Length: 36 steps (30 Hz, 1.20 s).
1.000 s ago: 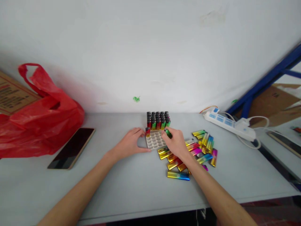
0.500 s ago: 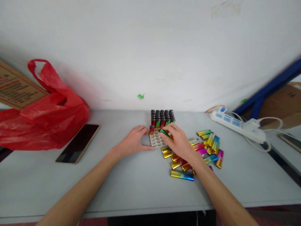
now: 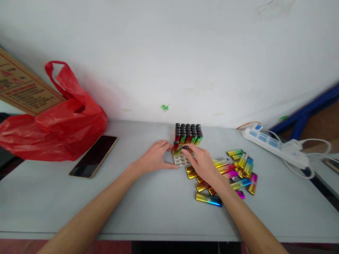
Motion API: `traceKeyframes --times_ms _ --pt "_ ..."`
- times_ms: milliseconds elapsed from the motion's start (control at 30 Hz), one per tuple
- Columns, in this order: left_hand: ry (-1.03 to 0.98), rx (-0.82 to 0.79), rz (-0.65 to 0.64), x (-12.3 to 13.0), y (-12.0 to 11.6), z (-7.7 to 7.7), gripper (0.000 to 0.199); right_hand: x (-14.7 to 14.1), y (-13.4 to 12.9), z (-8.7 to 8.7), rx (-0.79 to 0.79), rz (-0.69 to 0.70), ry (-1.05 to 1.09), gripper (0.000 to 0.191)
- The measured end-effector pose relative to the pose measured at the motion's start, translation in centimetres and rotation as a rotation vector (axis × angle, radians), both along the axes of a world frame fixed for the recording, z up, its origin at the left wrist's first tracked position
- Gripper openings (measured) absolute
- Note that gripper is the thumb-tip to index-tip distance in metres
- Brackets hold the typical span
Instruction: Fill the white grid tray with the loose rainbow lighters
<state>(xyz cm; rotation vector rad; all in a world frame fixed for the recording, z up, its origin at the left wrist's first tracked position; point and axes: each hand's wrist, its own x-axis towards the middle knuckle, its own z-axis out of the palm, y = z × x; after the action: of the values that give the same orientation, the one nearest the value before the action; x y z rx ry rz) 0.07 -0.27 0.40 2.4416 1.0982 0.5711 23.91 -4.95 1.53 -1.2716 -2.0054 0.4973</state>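
A pale tray (image 3: 180, 161) with rows of round holes lies on the table. Black-topped lighters (image 3: 188, 133) stand upright in its far rows, and one red lighter (image 3: 176, 145) stands in front of them at the left side. My left hand (image 3: 156, 157) is curved round the tray's left side, its fingertips by the red lighter and its thumb at the near left corner. Over the tray, my right hand (image 3: 201, 160) pinches a green-gold lighter (image 3: 180, 149), tilted, its black end near the fingertips. A loose pile of shiny coloured lighters (image 3: 230, 173) lies under and beside my right wrist.
To the left are a red plastic bag (image 3: 71, 123), a cardboard box (image 3: 26, 84) and a dark-screened phone (image 3: 94, 157). A white power strip (image 3: 274, 144) with cables lies at the right. Behind the table (image 3: 148, 215) rises a white wall.
My right hand has brought the green-gold lighter left over the tray, beside the red one, and turned it. My left hand keeps its place at the tray. The whole view has shifted slightly.
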Motion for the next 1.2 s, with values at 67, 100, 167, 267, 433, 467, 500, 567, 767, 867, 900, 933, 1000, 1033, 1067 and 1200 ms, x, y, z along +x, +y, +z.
traceKeyframes --times_ms 67,100,167,267,433,467,500,567,767,867,900,933,1000,1033,1067,1200 --pt "0.008 0.007 -0.005 0.0 0.0 -0.1 0.061 -0.5 0.2 -0.3 0.052 0.023 -0.069 0.026" --pt "0.013 0.011 -0.007 0.0 0.1 -0.1 0.061 -0.7 0.4 -0.4 0.079 0.029 -0.104 0.026" --pt "0.024 0.017 -0.008 0.0 0.1 -0.2 0.061 -1.0 0.8 -0.5 0.117 0.037 -0.164 0.024" --pt "0.03 0.014 -0.006 0.0 0.1 -0.2 0.061 -1.0 1.4 -0.4 0.137 0.052 -0.197 0.022" --pt "0.03 0.0 0.0 0.0 0.2 -0.1 0.061 -0.6 1.8 -0.2 0.103 0.106 -0.16 0.021" --pt "0.035 -0.003 0.003 0.0 0.3 -0.1 0.06 -0.7 1.8 0.0 0.098 0.122 -0.182 0.02" --pt "0.041 -0.002 0.005 0.0 0.3 -0.1 0.06 -1.0 1.8 0.1 0.098 0.135 -0.221 0.019" --pt "0.054 0.011 0.005 0.0 0.4 -0.1 0.057 -1.5 1.7 0.5 0.11 0.103 -0.334 0.02" --pt "0.049 0.021 0.001 0.0 0.3 0.3 0.05 -0.8 0.8 1.9 0.083 -0.07 -0.438 0.034" --pt "0.042 0.015 0.006 -0.1 0.4 0.2 0.053 3.4 0.5 2.5 0.118 -0.101 -0.295 0.028" --pt "0.039 0.013 0.009 -0.1 0.6 0.0 0.055 5.5 0.4 2.5 0.135 -0.149 -0.263 0.025" --pt "0.036 0.012 0.008 -0.2 0.7 -0.1 0.058 7.7 0.4 2.5 0.15 -0.195 -0.24 0.023" --pt "0.031 0.022 0.004 -0.3 0.9 -0.4 0.059 12.4 0.3 2.0 0.175 -0.269 -0.255 0.02" --pt "0.03 0.03 0.005 -0.3 1.0 -0.5 0.058 14.6 0.2 1.6 0.17 -0.29 -0.28 0.021" --pt "0.029 0.036 0.006 -0.3 1.1 -0.6 0.058 16.6 0.1 1.2 0.151 -0.299 -0.309 0.025" --pt "0.036 0.03 0.014 -0.2 1.0 -0.7 0.06 21.3 -1.2 -1.0 -0.016 -0.332 -0.396 0.036"
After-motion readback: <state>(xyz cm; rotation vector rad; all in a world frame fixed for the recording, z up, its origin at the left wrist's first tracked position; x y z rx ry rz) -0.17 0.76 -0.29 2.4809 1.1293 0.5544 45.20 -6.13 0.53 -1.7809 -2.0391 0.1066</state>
